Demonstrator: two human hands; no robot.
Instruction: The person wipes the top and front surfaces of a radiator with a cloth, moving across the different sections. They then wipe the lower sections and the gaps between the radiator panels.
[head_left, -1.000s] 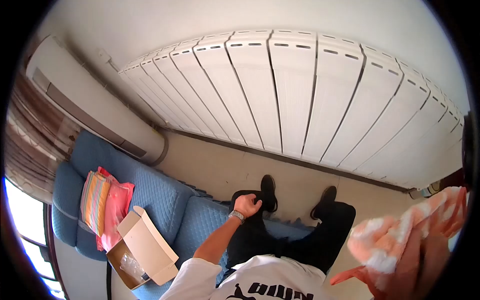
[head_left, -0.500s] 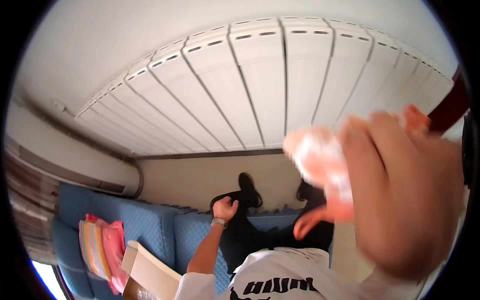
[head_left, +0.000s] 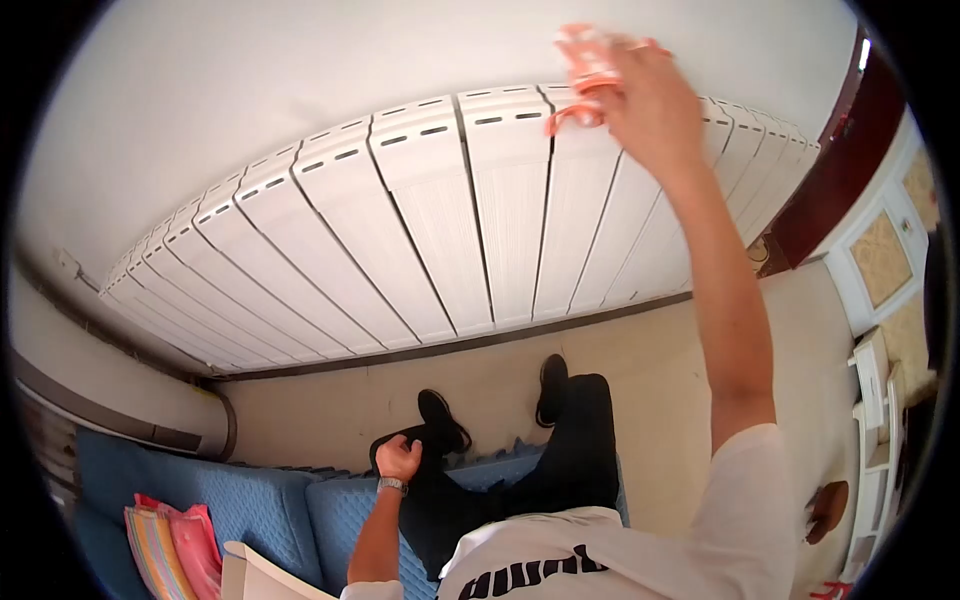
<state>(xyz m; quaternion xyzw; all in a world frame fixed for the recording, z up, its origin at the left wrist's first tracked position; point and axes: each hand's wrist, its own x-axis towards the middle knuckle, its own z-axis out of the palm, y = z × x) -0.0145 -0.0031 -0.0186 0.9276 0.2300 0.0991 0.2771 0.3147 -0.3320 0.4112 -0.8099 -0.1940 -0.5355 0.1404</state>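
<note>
Bright; R hand & cloth blurred; edges warped, corners blk.

**Radiator open to the left, crossed by an arm on the right**

From where I stand, the radiator offers a long free run left of the right hand and its cloth, with the wall right behind. The right arm bars the way across its right part, near the dark door frame. At the left end, the air conditioner crowds the corner. Below, shoes and legs break up the floor strip before the sofa, and the left hand occupies one knee. Right of the legs, the floor widens toward the shelf.
</note>
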